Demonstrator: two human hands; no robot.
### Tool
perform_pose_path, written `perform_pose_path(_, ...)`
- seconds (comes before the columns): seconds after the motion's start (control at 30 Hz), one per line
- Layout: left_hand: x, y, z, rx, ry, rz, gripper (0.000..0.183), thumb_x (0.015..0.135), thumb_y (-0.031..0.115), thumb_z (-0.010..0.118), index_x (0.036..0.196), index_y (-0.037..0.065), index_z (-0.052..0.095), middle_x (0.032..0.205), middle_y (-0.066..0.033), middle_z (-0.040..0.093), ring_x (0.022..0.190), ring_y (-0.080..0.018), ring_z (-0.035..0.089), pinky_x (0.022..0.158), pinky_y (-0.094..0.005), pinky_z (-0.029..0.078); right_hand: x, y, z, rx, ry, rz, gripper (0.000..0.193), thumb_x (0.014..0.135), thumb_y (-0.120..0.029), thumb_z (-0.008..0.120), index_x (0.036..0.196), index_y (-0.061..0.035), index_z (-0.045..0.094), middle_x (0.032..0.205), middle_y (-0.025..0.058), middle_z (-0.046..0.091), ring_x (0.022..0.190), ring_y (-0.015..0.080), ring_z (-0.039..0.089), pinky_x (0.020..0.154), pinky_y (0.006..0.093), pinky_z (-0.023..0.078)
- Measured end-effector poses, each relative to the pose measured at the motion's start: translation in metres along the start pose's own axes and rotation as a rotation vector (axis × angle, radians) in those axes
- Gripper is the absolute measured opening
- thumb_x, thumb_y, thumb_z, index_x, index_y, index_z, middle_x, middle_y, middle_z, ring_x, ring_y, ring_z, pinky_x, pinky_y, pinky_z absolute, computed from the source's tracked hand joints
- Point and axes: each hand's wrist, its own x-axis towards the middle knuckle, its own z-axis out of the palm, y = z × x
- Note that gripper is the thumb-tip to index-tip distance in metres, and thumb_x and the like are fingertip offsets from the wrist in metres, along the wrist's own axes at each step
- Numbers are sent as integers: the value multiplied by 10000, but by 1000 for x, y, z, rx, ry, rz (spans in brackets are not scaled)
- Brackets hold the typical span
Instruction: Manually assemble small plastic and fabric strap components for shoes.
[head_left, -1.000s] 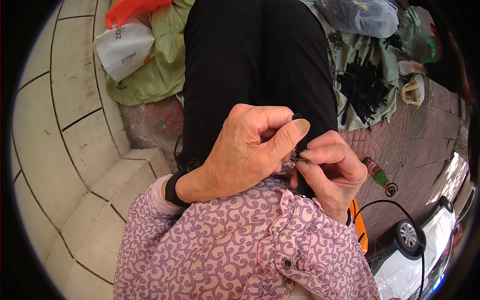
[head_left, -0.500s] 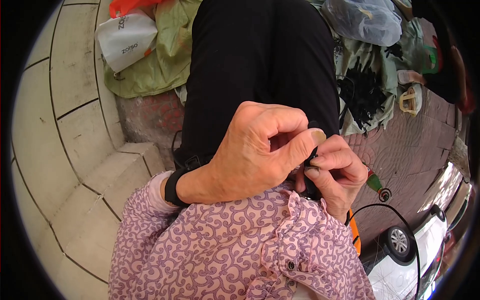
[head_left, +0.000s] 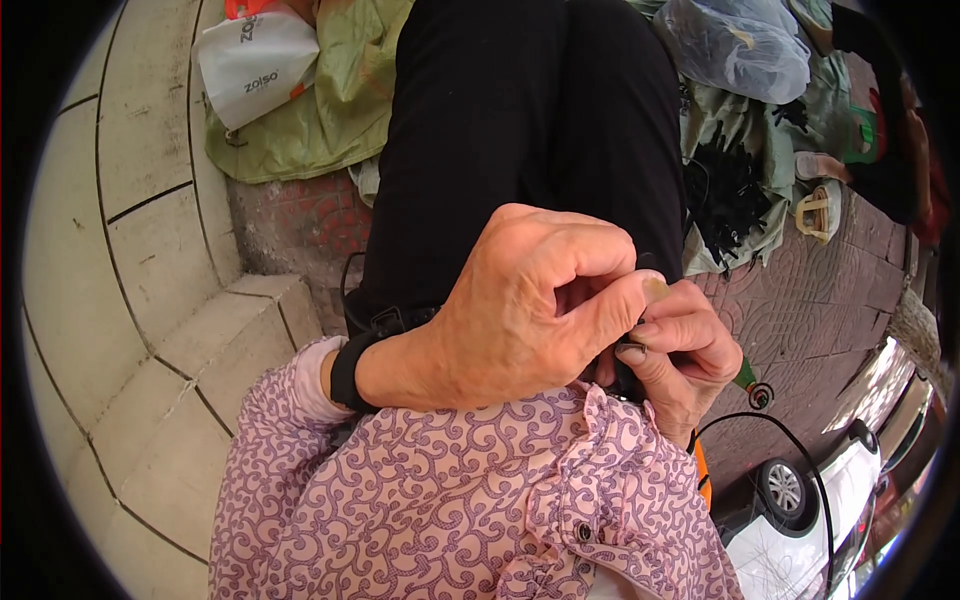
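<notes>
Above the lap [head_left: 530, 130], the left hand [head_left: 530, 310] and right hand [head_left: 690, 345] have drawn closer, both apparently pinching 1 small black strip [head_left: 627, 380]. Less of it shows now, the work being tighter.

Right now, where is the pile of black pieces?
In the head view, the pile of black pieces lies at upper right on a grey-green sheet, just right of the black trousers and below the translucent plastic bag.
</notes>
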Motion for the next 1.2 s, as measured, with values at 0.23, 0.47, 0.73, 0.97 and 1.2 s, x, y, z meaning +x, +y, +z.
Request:
perform_pose_path(0.23,-3,0,2,-38,4,-33,296,868,69,702,630,6,537,529,-21,454,443,-72,405,418,-262,281,3,-1,-1,-52,-19,-25,169,712,13,812,859,6,730,792,124,656,674,148,615,559,241,477)
perform_pose_path(0.47,-3,4,2,-77,14,-88,297,873,53,691,641,11,509,541,-7,410,454,-67,371,417,-268,264,3,-2,-2,-122,11,-69,191,684,11,825,846,12,724,798,151,673,672,170,641,560,248,492)
perform_pose_path(0.73,-5,1,4,-42,68,-43,269,867,55,702,672,3,524,559,-17,430,469,-74,382,423,-266,273,2,-1,-3,-64,30,-11,182,693,53,814,840,25,709,827,159,679,678,151,646,561,242,505)
perform_pose_path(0.97,-5,-1,5,-19,64,-17,291,858,55,714,653,-1,516,560,-19,450,475,-75,384,433,-258,291,3,-5,4,-38,58,16,169,722,67,794,858,31,700,821,142,657,663,136,634,551,231,503)
perform_pose_path(1.2,-3,8,-2,-246,-63,-269,242,891,68,689,696,3,560,567,-10,538,498,-43,524,465,-220,393,4,-9,8,59,109,77,162,750,89,762,882,41,680,843,138,636,609,118,623,504,215,513)
